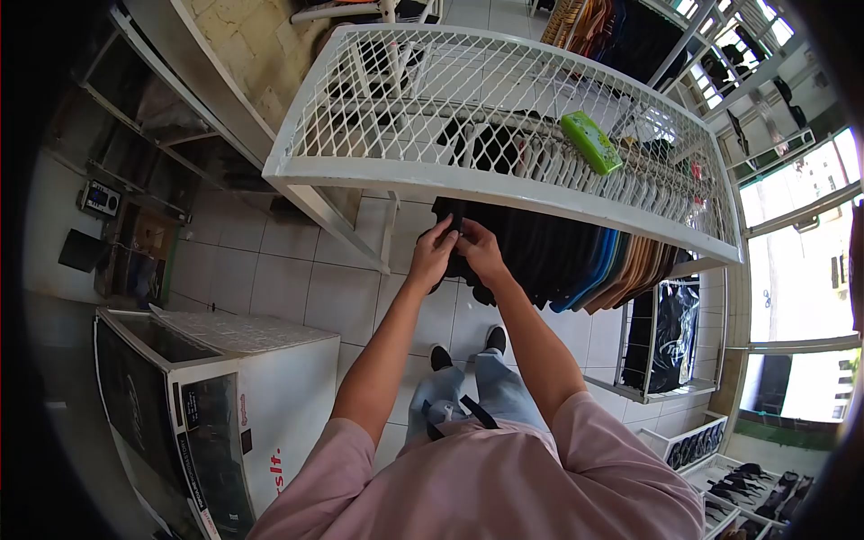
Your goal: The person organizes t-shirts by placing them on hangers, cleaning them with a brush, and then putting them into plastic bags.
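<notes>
White tiled floor (pixel 346 292) — bright windows (pixel 796 270), white mesh-topped rack (pixel 499 189).

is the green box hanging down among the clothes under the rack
No, the green box lies on top of the white mesh rack, above the hanging garments.

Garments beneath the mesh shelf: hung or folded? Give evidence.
Hung: the garments drop side by side from white hangers below the mesh shelf.

Hands (pixel 457 245) on black garment (pixel 448 209) (green box (pixel 591 142) above, on mesh).
</notes>
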Demonstrator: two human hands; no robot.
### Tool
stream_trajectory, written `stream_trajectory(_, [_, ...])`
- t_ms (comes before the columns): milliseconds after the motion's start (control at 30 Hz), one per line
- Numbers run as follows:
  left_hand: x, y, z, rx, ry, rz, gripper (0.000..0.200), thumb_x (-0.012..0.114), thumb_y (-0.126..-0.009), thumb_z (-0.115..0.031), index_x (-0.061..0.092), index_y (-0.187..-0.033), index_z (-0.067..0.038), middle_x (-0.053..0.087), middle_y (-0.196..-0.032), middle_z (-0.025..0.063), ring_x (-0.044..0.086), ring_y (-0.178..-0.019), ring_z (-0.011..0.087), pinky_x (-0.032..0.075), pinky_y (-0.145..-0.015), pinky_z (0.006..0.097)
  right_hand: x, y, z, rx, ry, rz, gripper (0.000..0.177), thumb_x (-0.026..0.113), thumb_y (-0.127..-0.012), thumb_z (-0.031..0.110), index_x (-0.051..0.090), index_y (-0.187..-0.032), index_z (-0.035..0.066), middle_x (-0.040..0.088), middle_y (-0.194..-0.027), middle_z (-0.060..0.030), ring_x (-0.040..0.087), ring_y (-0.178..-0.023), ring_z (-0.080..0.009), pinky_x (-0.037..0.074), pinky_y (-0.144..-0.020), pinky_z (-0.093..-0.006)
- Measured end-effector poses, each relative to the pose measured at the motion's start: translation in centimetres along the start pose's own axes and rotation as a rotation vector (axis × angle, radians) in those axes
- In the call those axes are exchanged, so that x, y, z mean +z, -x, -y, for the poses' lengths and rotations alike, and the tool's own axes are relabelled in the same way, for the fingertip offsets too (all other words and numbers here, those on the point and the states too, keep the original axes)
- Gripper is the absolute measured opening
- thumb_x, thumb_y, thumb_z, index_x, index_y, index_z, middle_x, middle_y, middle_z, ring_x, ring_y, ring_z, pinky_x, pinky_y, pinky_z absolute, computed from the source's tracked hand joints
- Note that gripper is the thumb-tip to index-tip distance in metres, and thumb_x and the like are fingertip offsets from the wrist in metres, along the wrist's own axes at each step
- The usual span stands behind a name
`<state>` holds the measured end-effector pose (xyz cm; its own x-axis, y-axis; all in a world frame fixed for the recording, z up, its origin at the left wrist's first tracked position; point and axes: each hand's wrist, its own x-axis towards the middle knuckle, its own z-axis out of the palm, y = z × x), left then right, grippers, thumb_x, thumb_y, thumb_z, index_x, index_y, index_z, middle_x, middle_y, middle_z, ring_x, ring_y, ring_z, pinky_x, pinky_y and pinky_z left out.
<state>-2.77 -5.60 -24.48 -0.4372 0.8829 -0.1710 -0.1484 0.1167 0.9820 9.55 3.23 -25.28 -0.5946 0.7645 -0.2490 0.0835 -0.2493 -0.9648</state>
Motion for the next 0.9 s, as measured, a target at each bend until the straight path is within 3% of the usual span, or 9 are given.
stream_trajectory(100, [0.5,-1.6,1.5,0.089,-0.033,-0.01,0.051,0.067,-0.107,-0.018,0.057,-0.155,-0.003,0.071,-0.134,0.0165,0.068,-0.117,0.0181,0.051,-0.104,0.0302,-0.2,-0.3,-0.4,0.016,-0.049,-0.021,0.048,0.074,-0.099,0.014,0.064,-0.143,-0.003,0.075,-0.121,-0.0102,0.07,-0.111,-0.0168,0.057,-0.095,-0.0319])
stream_trajectory(200, [1.3,-2.8,1.2,0.046,-0.02,-0.006,0.053,0.067,-0.106,-0.011,0.054,-0.157,-0.006,0.073,-0.128,0.0125,0.068,-0.115,0.0173,0.053,-0.101,0.031,0.0,0.5,-0.6,-0.06,0.237,-0.202,0.049,0.076,-0.097,0.016,0.066,-0.141,-0.001,0.076,-0.118,-0.0141,0.073,-0.112,-0.0196,0.059,-0.094,-0.0336])
stream_trajectory(300, [2.2,-3.1,-0.1,-0.013,-0.035,0.02,0.056,0.068,-0.105,-0.007,0.053,-0.158,-0.008,0.073,-0.123,0.0127,0.069,-0.11,0.0167,0.056,-0.093,0.0311,-0.7,3.2,1.4,-0.126,0.519,-0.212,0.053,0.079,-0.093,0.018,0.067,-0.141,0.002,0.077,-0.114,-0.0186,0.076,-0.11,-0.0259,0.061,-0.091,-0.0364])
stream_trajectory(333, [2.7,-3.6,0.4,0.007,-0.023,0.014,0.06,0.07,-0.102,-0.003,0.051,-0.159,-0.008,0.072,-0.122,0.0121,0.069,-0.105,0.016,0.057,-0.089,0.0303,-1.1,3.7,1.2,-0.209,0.563,-0.244,0.051,0.079,-0.09,0.017,0.069,-0.14,0.006,0.073,-0.114,-0.0187,0.077,-0.098,-0.0314,0.062,-0.084,-0.0392])
stream_trajectory(433, [4.7,-4.4,1.4,0.002,0.007,-0.004,0.058,0.072,-0.099,-0.001,0.056,-0.155,-0.008,0.073,-0.122,0.0122,0.069,-0.1,0.0152,0.056,-0.089,0.0298,-2.1,6.5,2.1,-0.334,0.689,-0.541,0.049,0.078,-0.09,0.014,0.069,-0.138,0.007,0.068,-0.118,-0.0177,0.075,-0.093,-0.0302,0.061,-0.083,-0.0391])
stream_trajectory(533, [6.8,-4.7,2.1,0.138,-0.15,0.045,0.056,0.075,-0.097,-0.004,0.059,-0.151,-0.006,0.074,-0.117,0.0173,0.074,-0.095,0.0209,0.059,-0.085,0.0352,-4.7,6.9,0.6,-0.314,0.785,-0.714,0.048,0.075,-0.09,0.012,0.068,-0.137,0.009,0.063,-0.121,-0.0177,0.073,-0.092,-0.0293,0.061,-0.082,-0.0397])
stream_trajectory(667, [9.7,-5.7,2.6,0.257,-0.287,0.081,0.051,0.078,-0.093,-0.006,0.063,-0.142,-0.001,0.075,-0.106,0.018,0.076,-0.092,0.0297,0.06,-0.083,0.0376,-7.5,7.9,0.0,-0.302,0.743,-0.592,0.051,0.074,-0.09,0.009,0.065,-0.14,0.01,0.062,-0.118,-0.0178,0.071,-0.096,-0.033,0.06,-0.088,-0.0429])
stream_trajectory(767, [9.3,-6.7,3.8,0.238,-0.312,0.173,0.05,0.077,-0.095,-0.007,0.063,-0.143,-0.001,0.076,-0.109,0.0186,0.076,-0.093,0.029,0.06,-0.084,0.0388,-8.3,8.1,0.6,-0.274,0.678,-0.557,0.051,0.073,-0.09,0.008,0.066,-0.14,0.01,0.062,-0.12,-0.018,0.071,-0.097,-0.0328,0.06,-0.088,-0.0432])
stream_trajectory(900, [9.4,-5.4,2.9,0.286,-0.356,0.111,0.048,0.078,-0.097,-0.011,0.064,-0.142,-0.002,0.075,-0.109,0.0188,0.076,-0.094,0.0269,0.059,-0.085,0.0375,-8.2,8.4,-0.2,-0.273,0.688,-0.533,0.051,0.073,-0.09,0.008,0.065,-0.141,0.011,0.061,-0.122,-0.0176,0.071,-0.097,-0.0322,0.06,-0.087,-0.0426])
